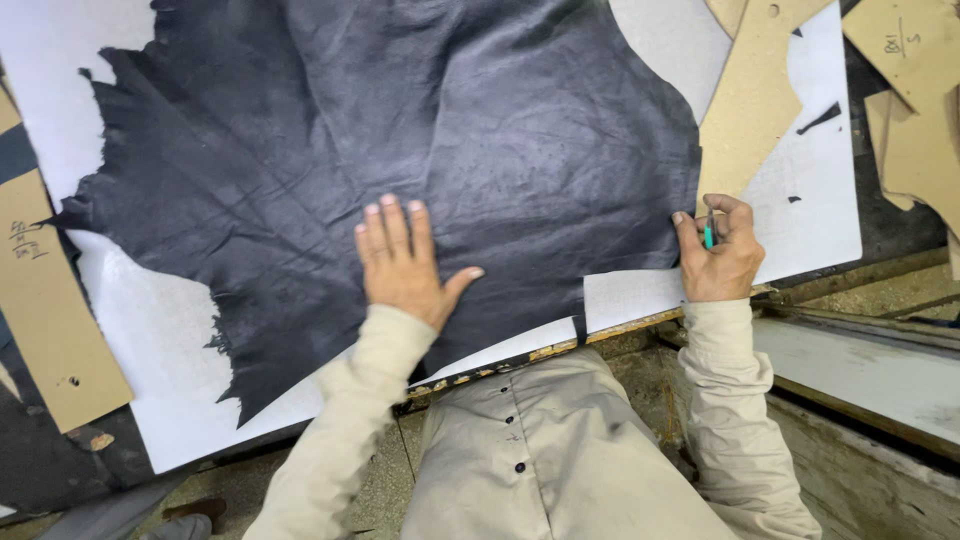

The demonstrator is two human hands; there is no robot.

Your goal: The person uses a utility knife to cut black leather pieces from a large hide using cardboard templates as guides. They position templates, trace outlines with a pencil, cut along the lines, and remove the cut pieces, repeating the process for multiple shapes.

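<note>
pressing our left hand (405, 262) flat, fingers spread, on the near part of the dark leather hide (400, 150), we pinch its right edge with our right hand (718, 255), closed around a green pen (708, 236). the hide spreads away and leftward over the white board (815, 210), cardboard patterns (750, 100) lying beyond.

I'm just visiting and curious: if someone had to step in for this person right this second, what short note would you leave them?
Left hand: flat, fingers spread, pressing on the dark leather hide.
Right hand: closed on a thin green tool at the hide's right edge.
The hide lies spread, creased, on the white board. Cardboard patterns lie upper right, another on the left.
Done: hide laid out. No pattern lies on the hide, and no marks or cuts show on it.
</note>
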